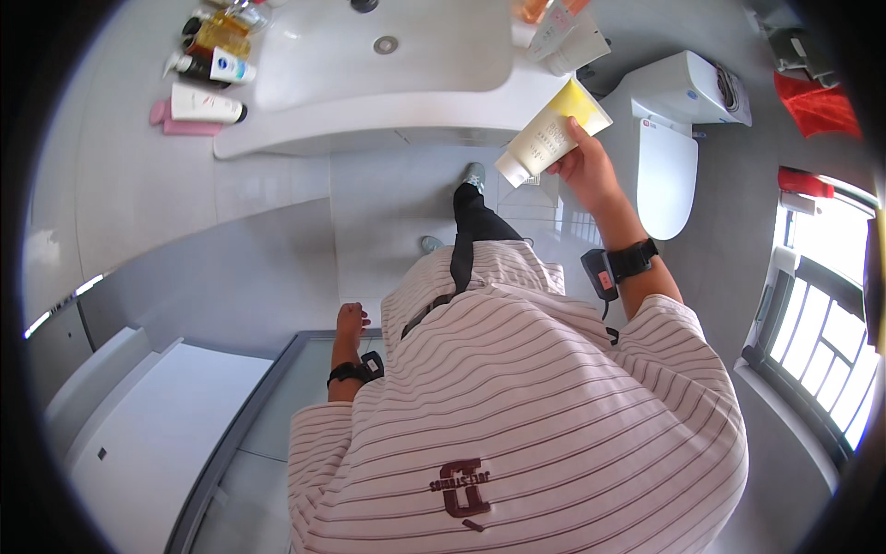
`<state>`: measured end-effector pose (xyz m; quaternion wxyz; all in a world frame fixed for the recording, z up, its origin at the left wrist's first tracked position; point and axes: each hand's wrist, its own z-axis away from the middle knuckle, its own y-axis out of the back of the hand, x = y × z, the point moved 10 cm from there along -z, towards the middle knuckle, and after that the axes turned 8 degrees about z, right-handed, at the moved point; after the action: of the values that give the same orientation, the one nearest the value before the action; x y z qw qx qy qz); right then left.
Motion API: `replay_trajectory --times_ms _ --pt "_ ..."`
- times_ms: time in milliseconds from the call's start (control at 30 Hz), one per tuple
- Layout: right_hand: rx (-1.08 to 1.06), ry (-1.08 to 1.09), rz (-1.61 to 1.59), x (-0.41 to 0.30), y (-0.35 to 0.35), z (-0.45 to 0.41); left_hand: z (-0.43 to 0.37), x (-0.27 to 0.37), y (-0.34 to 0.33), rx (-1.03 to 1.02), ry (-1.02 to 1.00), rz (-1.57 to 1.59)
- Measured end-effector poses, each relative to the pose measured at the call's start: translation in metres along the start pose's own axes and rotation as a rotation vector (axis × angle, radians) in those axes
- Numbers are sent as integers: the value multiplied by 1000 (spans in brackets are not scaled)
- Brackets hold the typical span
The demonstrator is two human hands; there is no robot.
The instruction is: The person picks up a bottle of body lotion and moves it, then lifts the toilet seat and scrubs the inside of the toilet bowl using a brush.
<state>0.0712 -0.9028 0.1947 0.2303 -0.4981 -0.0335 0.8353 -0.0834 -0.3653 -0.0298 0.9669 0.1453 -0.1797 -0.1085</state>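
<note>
Gripped in my right hand (585, 166) is a yellow and cream squeeze tube of body lotion (554, 131), tilted with its white cap toward the lower left. My thumb lies across the tube's printed side. The tube is in front of the right end of the white washbasin (374, 111). Low at my left side hangs my left hand (352, 320), with its fingers curled. I see nothing in it, but its palm is mostly hidden, so whether the fingers are fully closed cannot be made out.
Several bottles and tubes, among them a white tube with a black cap (208, 104), stand left of the basin. More tubes (578, 45) crowd its right corner. A white toilet (666, 176) is to the right, near a barred window (824, 339). A grey-framed glass panel (277, 388) stands lower left.
</note>
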Motion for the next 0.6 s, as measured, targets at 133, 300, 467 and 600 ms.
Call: replay_trajectory --times_ms 133,300,467,600 --pt "5 -21 -67 -1 26 -21 -17 81 -14 -12 -141 -62" --pt "102 -44 -77 18 80 -43 -16 192 -45 -35 -323 -203" --pt "207 -72 -32 24 112 -53 -16 268 -67 -76 -510 -318" --pt "296 -85 -26 31 132 -57 -7 286 -69 -36 -418 -336"
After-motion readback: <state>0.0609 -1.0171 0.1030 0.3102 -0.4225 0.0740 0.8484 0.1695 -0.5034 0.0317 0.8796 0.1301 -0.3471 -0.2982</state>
